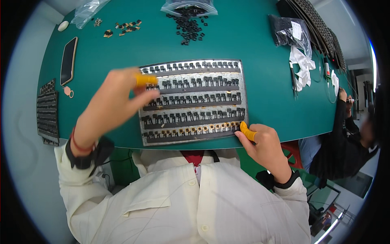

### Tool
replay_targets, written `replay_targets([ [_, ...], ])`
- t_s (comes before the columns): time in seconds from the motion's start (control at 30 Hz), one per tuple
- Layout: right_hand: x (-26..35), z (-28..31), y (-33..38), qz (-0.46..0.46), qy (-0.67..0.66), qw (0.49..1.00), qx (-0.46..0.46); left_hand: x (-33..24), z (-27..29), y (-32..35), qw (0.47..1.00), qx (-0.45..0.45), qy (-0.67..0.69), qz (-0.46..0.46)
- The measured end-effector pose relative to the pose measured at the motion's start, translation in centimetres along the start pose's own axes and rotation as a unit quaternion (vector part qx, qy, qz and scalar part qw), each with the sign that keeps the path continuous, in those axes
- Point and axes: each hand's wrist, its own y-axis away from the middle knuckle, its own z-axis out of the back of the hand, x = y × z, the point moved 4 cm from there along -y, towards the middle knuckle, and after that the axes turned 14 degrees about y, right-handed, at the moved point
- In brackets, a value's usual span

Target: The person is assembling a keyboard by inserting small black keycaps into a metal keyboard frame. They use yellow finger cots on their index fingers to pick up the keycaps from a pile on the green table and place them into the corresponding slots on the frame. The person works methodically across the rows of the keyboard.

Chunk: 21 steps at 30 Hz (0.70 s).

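My tray (244, 91) lies on the green surface (268, 105) right in front of me, its rows filled with small black parts (217, 82); along the lowest row, many carry gold-coloured pieces (206, 127). My left hand (111, 91) is over its upper-left side, thumb and yellow-covered fingers (145, 79) parted and released, though blurred. My right hand (266, 142) is at the lower-right corner, thumb and yellow-capped finger close together at the row's end; I cannot tell whether they grasp a part. Beyond the tray, a clear bag (197, 7) has black pieces (189, 29) heaped at its mouth. Another bag (286, 32), white-labelled, holds dark contents at the far right.
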Motion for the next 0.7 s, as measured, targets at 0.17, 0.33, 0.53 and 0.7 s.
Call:
replay_targets([
  [0.17, 0.4, 1.1, -1.6, 0.033, 0.0, 0.997, 0.07, 3.7, 0.8, -7.7, 0.997, -0.077, 0.0, -0.014],
  [0.33, -0.6, 3.8, -6.3, 0.091, -0.048, 0.992, 0.075, 5.0, -1.4, -11.7, 0.997, -0.071, 0.039, -0.01],
  [0.53, -0.3, 3.6, -14.9, 0.079, -0.153, 0.985, 0.02, 5.2, -1.4, -10.7, 0.998, -0.05, 0.007, 0.037],
  [0.7, 0.7, 1.0, -21.5, 0.075, -0.134, 0.988, 0.031, 5.0, -0.4, -9.1, 0.996, -0.069, 0.012, 0.061],
])
